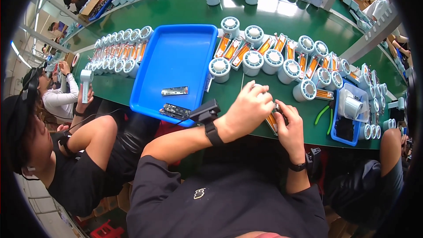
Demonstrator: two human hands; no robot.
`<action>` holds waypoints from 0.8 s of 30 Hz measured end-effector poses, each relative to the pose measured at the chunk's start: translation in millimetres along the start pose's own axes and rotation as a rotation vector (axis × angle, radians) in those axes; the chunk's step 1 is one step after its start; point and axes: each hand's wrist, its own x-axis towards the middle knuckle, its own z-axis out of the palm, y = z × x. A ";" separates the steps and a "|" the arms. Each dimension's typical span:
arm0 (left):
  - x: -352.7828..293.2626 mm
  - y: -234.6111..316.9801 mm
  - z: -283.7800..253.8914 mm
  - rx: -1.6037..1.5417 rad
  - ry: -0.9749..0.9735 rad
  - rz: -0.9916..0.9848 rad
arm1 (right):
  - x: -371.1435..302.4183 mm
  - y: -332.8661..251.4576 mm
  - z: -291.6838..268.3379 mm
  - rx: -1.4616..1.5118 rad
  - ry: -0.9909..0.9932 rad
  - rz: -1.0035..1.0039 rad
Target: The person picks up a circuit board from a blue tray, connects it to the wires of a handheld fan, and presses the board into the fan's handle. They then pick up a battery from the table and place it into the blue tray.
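I have both hands meeting just over the near edge of the green tabletop (185, 6), right of centre. My left hand (249, 108) is curled over from the left, fingers bent and knuckles up. My right hand (291, 125) comes up from below and is closed around a small dark part with an orange strip (274, 119). The part sits between the two hands, touching both as far as I can tell; the left fingertips press on its upper end while the right hand grips its lower end. How the left fingers close on it is hidden under the knuckles.

The part's long axis runs roughly from upper right to lower left, slanting toward my body. It lies to the right of the left hand and at the fingertips of the right, so the right hand carries it and the left only steadies it.

To the left lies a blue plastic tray (176, 57) holding two dark circuit boards (175, 111), well apart from my hands. Just beyond my hands stand rows of white round fan housings (253, 59), and green-handled pliers (325, 113) lie to the right.
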 end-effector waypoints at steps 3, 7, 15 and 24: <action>2.6 2.5 1.2 0.081 0.000 -0.002 | 1.7 0.3 0.8 0.017 0.008 0.009; 1.5 -1.6 -5.8 0.038 0.000 0.015 | 0.5 3.0 -1.1 0.012 0.006 -0.013; -2.8 -6.3 -7.3 -0.022 -0.064 -0.002 | 2.5 0.5 -4.6 -0.057 0.047 -0.212; -14.7 -15.0 -16.5 -0.056 0.046 0.006 | -1.6 1.7 -2.9 -0.173 0.048 -0.242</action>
